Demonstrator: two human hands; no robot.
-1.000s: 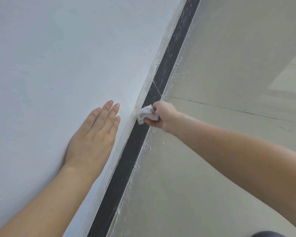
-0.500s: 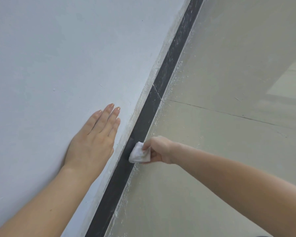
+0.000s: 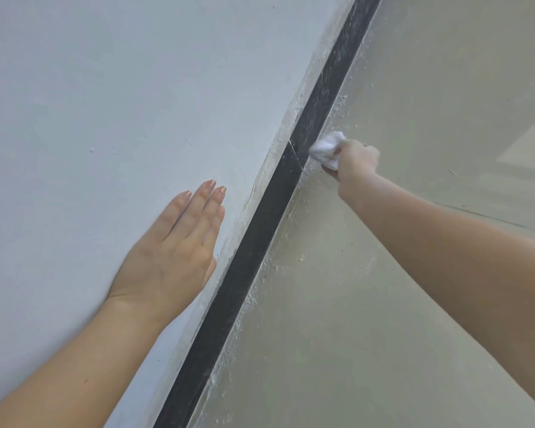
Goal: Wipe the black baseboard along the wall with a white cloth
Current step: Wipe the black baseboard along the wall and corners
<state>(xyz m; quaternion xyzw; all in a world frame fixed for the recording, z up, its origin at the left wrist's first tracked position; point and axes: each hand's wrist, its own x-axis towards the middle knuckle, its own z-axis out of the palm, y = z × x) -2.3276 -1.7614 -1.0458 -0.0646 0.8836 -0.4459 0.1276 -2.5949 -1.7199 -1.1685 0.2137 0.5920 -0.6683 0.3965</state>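
The black baseboard [image 3: 260, 236] runs diagonally from the bottom centre to the top right, between the pale wall and the floor. My right hand [image 3: 355, 160] grips a crumpled white cloth [image 3: 326, 149] and holds it against the baseboard's lower edge, just past a thin joint line in the strip. My left hand [image 3: 173, 251] lies flat on the wall with straight fingers, a little left of the baseboard. Beyond the cloth the baseboard looks streaked with dust.
The white wall [image 3: 105, 103] fills the left half. The grey-beige floor [image 3: 368, 335] fills the right, with crumbs of plaster along the baseboard's foot and a thin seam line crossing it. A brighter patch of floor [image 3: 531, 143] lies at the far right.
My right hand has slid the cloth up along the baseboard, away from me, past the joint line. My left hand has stayed flat on the wall.
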